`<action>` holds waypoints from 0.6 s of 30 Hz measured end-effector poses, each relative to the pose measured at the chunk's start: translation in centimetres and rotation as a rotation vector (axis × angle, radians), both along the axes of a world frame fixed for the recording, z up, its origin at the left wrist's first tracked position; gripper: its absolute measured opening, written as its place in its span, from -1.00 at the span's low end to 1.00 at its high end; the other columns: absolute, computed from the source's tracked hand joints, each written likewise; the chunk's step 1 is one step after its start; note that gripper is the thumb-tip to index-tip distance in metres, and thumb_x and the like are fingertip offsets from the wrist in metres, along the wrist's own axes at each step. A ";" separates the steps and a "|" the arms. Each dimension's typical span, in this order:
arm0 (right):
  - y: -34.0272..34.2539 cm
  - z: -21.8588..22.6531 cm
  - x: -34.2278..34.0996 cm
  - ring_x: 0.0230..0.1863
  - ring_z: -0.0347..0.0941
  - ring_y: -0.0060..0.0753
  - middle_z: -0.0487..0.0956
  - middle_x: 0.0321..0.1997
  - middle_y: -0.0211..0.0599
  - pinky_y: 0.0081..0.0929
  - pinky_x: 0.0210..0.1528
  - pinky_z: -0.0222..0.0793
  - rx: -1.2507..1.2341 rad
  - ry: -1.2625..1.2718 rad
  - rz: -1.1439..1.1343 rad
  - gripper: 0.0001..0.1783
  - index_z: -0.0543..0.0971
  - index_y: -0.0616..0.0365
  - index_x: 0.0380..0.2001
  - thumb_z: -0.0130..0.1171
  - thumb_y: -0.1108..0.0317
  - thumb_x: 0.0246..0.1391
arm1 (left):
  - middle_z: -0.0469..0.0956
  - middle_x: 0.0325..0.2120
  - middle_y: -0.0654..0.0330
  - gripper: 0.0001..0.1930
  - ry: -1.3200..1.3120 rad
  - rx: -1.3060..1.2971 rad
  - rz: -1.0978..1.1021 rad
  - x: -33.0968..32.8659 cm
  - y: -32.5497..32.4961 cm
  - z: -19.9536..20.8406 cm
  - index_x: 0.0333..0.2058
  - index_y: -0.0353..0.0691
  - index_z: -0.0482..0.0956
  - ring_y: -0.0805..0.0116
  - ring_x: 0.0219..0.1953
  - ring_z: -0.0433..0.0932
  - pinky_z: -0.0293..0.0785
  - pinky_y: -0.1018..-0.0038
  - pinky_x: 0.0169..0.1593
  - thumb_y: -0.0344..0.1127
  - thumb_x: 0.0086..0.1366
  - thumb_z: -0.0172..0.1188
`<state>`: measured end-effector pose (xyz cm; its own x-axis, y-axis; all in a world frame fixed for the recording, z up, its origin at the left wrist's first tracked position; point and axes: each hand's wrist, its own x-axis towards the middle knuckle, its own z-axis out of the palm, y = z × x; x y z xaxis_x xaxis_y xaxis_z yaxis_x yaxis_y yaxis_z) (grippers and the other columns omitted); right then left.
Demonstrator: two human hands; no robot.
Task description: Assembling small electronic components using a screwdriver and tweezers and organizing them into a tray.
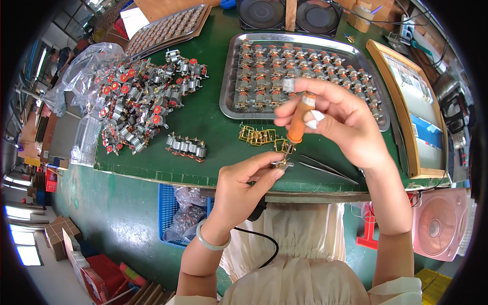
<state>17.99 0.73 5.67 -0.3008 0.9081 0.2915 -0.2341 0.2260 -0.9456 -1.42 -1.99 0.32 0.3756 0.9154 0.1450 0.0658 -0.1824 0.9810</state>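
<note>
My right hand [340, 114] grips the orange handle of a screwdriver [301, 122], its metal shaft pointing down. White tape wraps two fingertips of that hand. Between thumb and index finger, my left hand [244, 185] pinches a small metal motor part [280, 163] at the table's near edge. The screwdriver's tip meets this part or is very close to it; the fingers partly hide the contact. Just behind lie several brass-coloured wire brackets [256, 135]. A pair of tweezers [329, 172] rests beneath my right hand.
A metal tray [229, 96] with rows of small motors stands behind my hands. Left are a large motor heap [137, 101] and a short motor row [187, 147]. A wood-framed panel [406, 101] stands right; two black fans [262, 14] are at the back.
</note>
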 end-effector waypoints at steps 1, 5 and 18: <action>-0.2 -0.2 -0.3 -0.20 0.47 -0.45 0.50 -0.20 -0.17 -0.56 -0.17 0.39 0.000 -0.002 0.002 -0.60 0.32 0.22 0.02 -0.07 0.60 0.06 | 0.58 -0.38 0.16 -0.75 -0.010 -0.010 0.008 0.1 0.0 0.0 -0.20 -0.34 0.51 0.51 -0.37 0.56 0.49 0.60 -0.25 -0.51 0.09 0.17; -0.8 -0.8 -1.2 -0.36 0.45 -0.57 0.47 -0.23 -0.24 -0.63 -0.29 0.36 0.194 -0.355 -0.370 -0.63 0.37 0.20 -0.02 0.00 0.54 0.05 | 0.58 -0.38 0.16 -0.75 -0.019 -0.011 0.027 0.3 0.0 -0.2 -0.20 -0.34 0.51 0.51 -0.37 0.56 0.49 0.60 -0.25 -0.51 0.09 0.17; -0.1 0.4 -0.5 -0.33 0.45 -0.58 0.53 -0.28 -0.36 -0.64 -0.30 0.36 -0.021 0.005 -0.202 -0.62 0.42 0.26 -0.08 0.11 0.56 -0.05 | 0.58 -0.37 0.14 -0.75 -0.070 -0.033 0.039 0.3 -0.1 -0.2 -0.20 -0.35 0.51 0.49 -0.35 0.56 0.51 0.56 -0.23 -0.54 0.08 0.16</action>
